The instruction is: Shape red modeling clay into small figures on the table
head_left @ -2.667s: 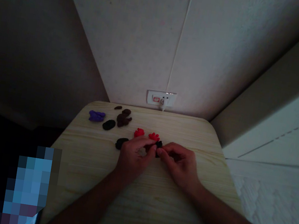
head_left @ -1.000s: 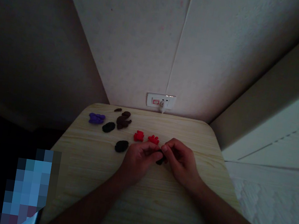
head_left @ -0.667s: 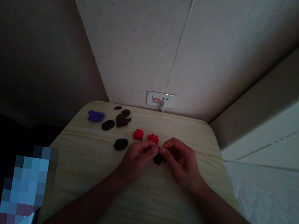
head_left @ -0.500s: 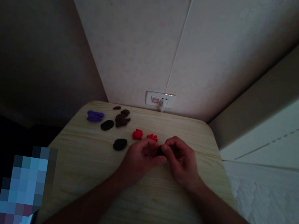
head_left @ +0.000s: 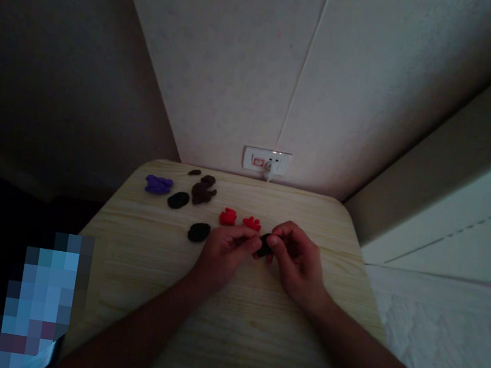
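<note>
Between my two hands is a small, flattish piece of black modelling clay [head_left: 264,246]. My left hand [head_left: 223,256] pinches its left edge with thumb and fingertips. The thumb and fingers of my right hand [head_left: 300,265] close on its right side and partly cover it. Just beyond my left hand lie a lumpy red clay piece [head_left: 228,217] and a red piece with a scalloped edge [head_left: 252,224]. A flat black clay oval [head_left: 199,232] rests on the table left of my left hand.
Farther back on the wooden table [head_left: 242,331] are another black oval [head_left: 178,200], a brown clay shape [head_left: 202,192] with smaller brown bits, and a purple clay piece [head_left: 158,184]. A wall socket [head_left: 266,160] with a plug sits behind. A blurred, bright screen-like object [head_left: 46,296] is at lower left.
My left fingers have drawn back slightly to the left and now pinch the black clay's edge, so more of it shows. The camera view has shifted a little.
</note>
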A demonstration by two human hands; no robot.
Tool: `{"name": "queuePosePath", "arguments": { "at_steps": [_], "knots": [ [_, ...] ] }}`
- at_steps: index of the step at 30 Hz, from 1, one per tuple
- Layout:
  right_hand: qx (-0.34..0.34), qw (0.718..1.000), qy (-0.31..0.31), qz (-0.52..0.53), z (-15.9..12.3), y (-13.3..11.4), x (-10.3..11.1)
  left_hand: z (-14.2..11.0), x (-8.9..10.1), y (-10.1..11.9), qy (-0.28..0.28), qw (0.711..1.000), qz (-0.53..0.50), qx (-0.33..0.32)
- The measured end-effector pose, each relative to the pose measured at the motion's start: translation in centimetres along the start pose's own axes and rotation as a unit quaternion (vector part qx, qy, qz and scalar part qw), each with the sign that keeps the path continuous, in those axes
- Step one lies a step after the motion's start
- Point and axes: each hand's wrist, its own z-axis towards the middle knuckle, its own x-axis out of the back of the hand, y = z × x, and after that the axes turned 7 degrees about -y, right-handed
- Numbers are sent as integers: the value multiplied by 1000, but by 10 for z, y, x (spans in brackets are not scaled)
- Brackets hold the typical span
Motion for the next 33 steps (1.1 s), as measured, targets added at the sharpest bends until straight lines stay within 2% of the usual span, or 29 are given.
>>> {"name": "queuePosePath", "arguments": {
  "at_steps": [6, 12, 16, 20, 23, 26, 30, 33],
  "knots": [
    [17, 999, -28, -1, 3, 0, 5, 2, 0, -3, 36, 999, 13, -18],
    [2, 1000, 14, 7, 5, -2, 7, 0, -1, -8, 57, 998, 17, -6],
    [6, 1000, 18, 19, 2, -1, 3, -5, -3, -6, 41, 993, 111, -23],
    [16, 1000, 19, 18, -1, -1, 0, -10, -5, -1, 25, 973, 222, -61],
    [32, 999, 23, 4, -3, -2, -1, -11, -5, 1, 14, 963, 257, -79],
    [35, 999, 24, 3, -4, -3, 0, -11, -4, 1, 9, 970, 232, -75],
    [31, 999, 32, 27, -2, -3, 2, -10, -2, 0, -7, 992, 114, -46],
    [31, 997, 59, 31, 0, -3, 3, -8, -3, -2, -5, 999, 32, -39]
  ]
}}
